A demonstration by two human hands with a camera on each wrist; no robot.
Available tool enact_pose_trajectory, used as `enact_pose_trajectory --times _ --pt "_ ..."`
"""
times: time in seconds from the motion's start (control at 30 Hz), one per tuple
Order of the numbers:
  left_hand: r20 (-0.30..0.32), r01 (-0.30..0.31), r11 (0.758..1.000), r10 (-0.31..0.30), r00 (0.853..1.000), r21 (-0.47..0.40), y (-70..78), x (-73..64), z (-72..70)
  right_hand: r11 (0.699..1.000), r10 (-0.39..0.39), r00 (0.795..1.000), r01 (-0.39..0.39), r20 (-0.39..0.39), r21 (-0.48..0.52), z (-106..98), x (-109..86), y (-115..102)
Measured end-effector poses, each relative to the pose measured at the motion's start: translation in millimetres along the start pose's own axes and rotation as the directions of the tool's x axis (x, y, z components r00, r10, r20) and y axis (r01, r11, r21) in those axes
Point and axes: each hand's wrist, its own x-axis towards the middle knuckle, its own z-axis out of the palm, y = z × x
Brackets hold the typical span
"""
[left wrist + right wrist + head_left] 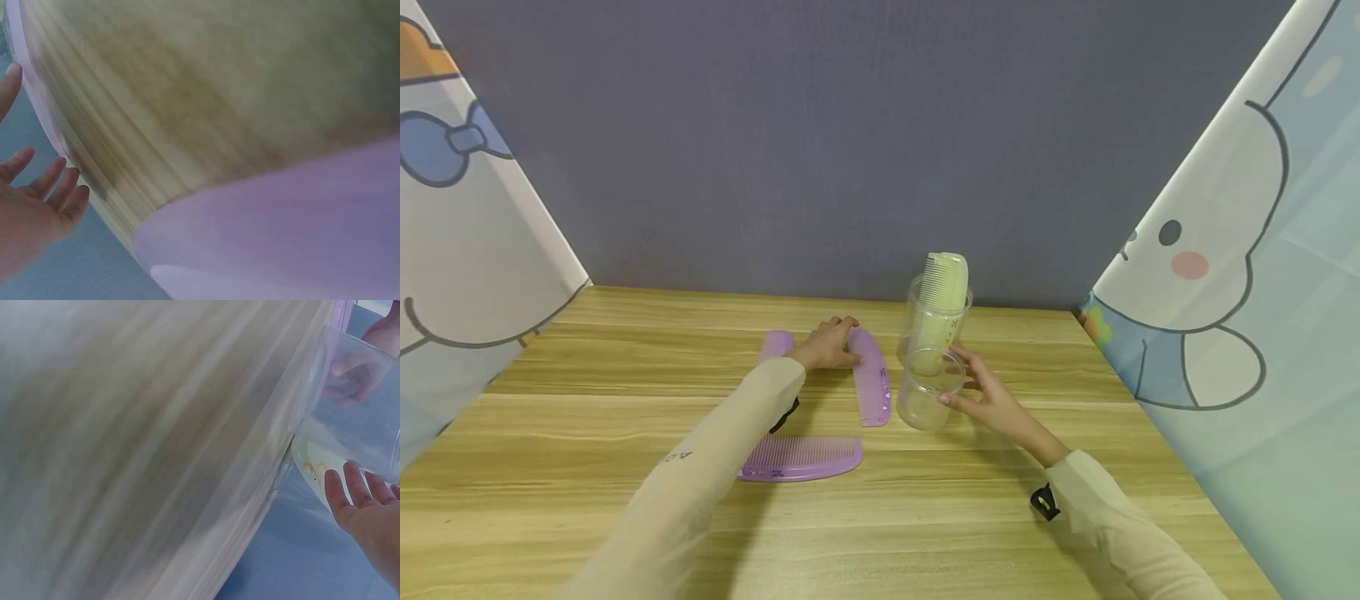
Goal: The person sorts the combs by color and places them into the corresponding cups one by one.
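Note:
My left hand point(829, 343) reaches over the upper end of a purple comb point(872, 387), its thumb and fingers spread apart at the comb's edges. In the left wrist view, these fingers point(57, 181) look loosely bent. A clear plastic cup point(925, 408) stands on the table, with my right hand point(992, 404) curved around its right side near the rim. Behind it, a second clear cup point(908, 333) holds pale green combs point(945, 283) upright. Through the nearer cup point(356, 425), the right wrist view shows part of my left hand.
Another purple comb point(805, 460) lies crosswise nearer the front, partly behind the left sleeve. A further purple comb point(775, 343) shows left of the left hand, mostly covered by the arm. The wooden table point(925, 517) meets a dark grey panel point(850, 150) behind the cups.

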Motion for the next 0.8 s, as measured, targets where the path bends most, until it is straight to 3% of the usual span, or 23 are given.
enact_pose_trajectory --times 0.4,0.8 --pt "-0.005 -0.006 1.0 0.006 1.0 -0.009 -3.8 5.4 2.4 1.0 0.007 1.0 -0.007 -0.006 0.025 0.1 -0.4 0.0" --pt "-0.028 0.007 0.997 -0.01 1.0 -0.079 -5.0 8.2 1.8 1.0 0.009 1.0 -0.009 -0.007 0.019 0.7 -0.2 0.4"
